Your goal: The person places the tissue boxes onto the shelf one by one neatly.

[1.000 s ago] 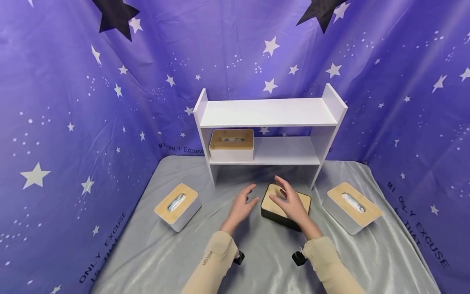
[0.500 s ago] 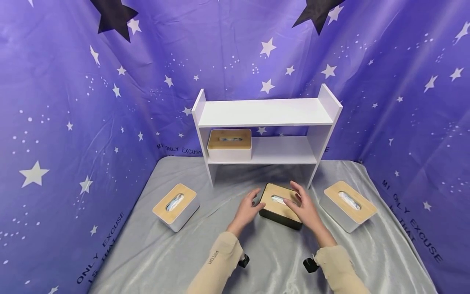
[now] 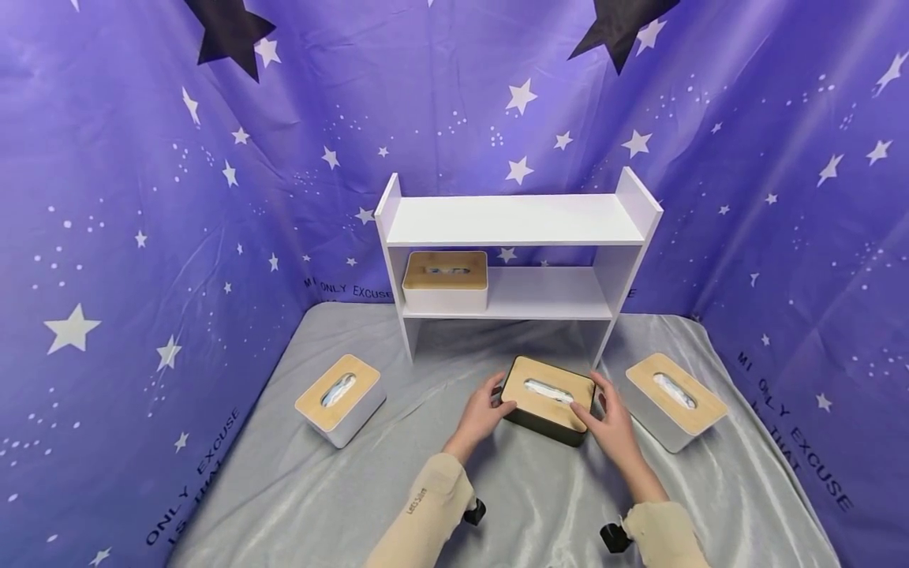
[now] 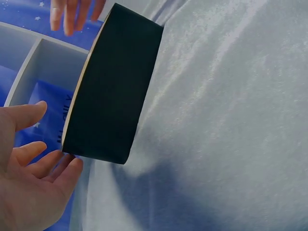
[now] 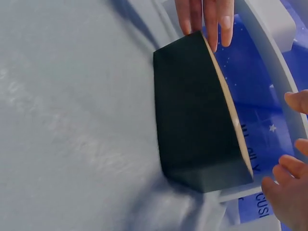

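A black tissue box (image 3: 548,393) with a light wooden lid and an oval slot lies on the grey cloth, in front of the shelf. At its left end is my left hand (image 3: 482,416); in the left wrist view the fingertips touch the box's end, and the thumb (image 4: 31,115) is raised clear of it. My right hand (image 3: 612,424) is spread around the right end. A small gap separates its fingers (image 5: 284,180) from the box in the right wrist view. The box's dark side (image 5: 192,115) faces both wrist cameras.
A white shelf (image 3: 514,221) stands behind, with a white tissue box (image 3: 447,296) at the left of its middle level. Another white tissue box (image 3: 341,398) lies on the cloth at left, and one more (image 3: 675,402) at right. A starry purple curtain (image 3: 454,95) surrounds the cloth.
My right hand has moved right, from over the lid to the box's right end, uncovering the slot. My left hand has come right up to the left end. The boxes stay put.
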`<state>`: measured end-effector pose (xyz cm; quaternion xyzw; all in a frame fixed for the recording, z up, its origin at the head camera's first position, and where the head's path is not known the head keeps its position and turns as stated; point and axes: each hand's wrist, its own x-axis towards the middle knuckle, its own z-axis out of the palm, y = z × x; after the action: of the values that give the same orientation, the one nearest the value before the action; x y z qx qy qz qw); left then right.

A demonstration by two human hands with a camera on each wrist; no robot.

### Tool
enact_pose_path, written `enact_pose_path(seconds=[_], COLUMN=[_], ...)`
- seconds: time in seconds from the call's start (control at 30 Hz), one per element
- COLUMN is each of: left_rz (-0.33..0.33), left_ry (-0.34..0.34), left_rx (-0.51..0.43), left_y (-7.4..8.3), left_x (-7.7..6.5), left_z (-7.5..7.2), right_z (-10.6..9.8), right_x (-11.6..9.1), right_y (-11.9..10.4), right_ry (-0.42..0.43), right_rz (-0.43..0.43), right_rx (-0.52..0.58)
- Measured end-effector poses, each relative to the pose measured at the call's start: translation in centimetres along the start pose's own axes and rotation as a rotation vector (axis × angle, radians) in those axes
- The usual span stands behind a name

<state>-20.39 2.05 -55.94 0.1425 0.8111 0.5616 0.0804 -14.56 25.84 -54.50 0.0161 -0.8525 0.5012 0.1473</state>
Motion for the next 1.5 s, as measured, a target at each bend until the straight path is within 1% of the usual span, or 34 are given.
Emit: enact_pose_path(seconds=[0.03, 0.13, 0.2, 0.27, 0.37, 0.57, 0.73, 0.93, 1.13, 1.3, 1.37, 1.5], left_rz=[0.023, 0.052, 0.039, 0.0, -0.028, -0.037, -0.049, -0.046, -0.065, -0.09, -0.092, -0.108], left_ry=[0.002, -0.001, -0.004, -0.007, -0.003, 0.003, 0.01, -0.001, -0.016, 0.022, 0.045, 0.067], left_rx=[0.015, 0.013, 0.002, -0.021, -0.022, -0.009, -0.011, 0.001, -0.002, 0.016, 0.009, -0.016], left_y=[-0.1, -0.2, -0.3, -0.4, -0.5, -0.2, -0.1, -0.4, -0.8, -0.8, -0.7, -0.4], left_x=[-0.1, -0.3, -0.3, -0.2, -0.2, -0.4, -0.5, -0.7, -0.9, -1.0, -1.0, -1.4], left_z=[0.0, 0.0, 0.1, 0.1, 0.2, 0.2, 0.1, -0.1, 0.6, 1.2, 1.2, 0.8], right_z=[0.0, 0.1, 0.2, 0.3, 0.4, 0.7, 0.8, 0.4, -0.3, -0.2, -0.1, -0.3], right_x=[-0.1, -0.4, -0.7, -0.9, -1.2, -1.4, -1.4, -1.3, -1.5, -1.6, -1.6, -1.6], right_y=[0.2, 0.8, 1.2, 1.5, 1.9, 2.3, 2.4, 2.6, 3.3, 3.5, 3.4, 3.0], right_ry=[0.007, 0.01, 0.005, -0.015, -0.051, -0.126, -0.157, -0.197, -0.223, -0.199, -0.184, -0.163], right_rz=[0.005, 0.037, 0.066, 0.107, 0.166, 0.245, 0.278, 0.248, 0.202, 0.197, 0.178, 0.12], right_rx=[-0.002, -0.01, 0.012, 0.042, 0.093, 0.134, 0.116, 0.087, 0.089, 0.12, 0.117, 0.101])
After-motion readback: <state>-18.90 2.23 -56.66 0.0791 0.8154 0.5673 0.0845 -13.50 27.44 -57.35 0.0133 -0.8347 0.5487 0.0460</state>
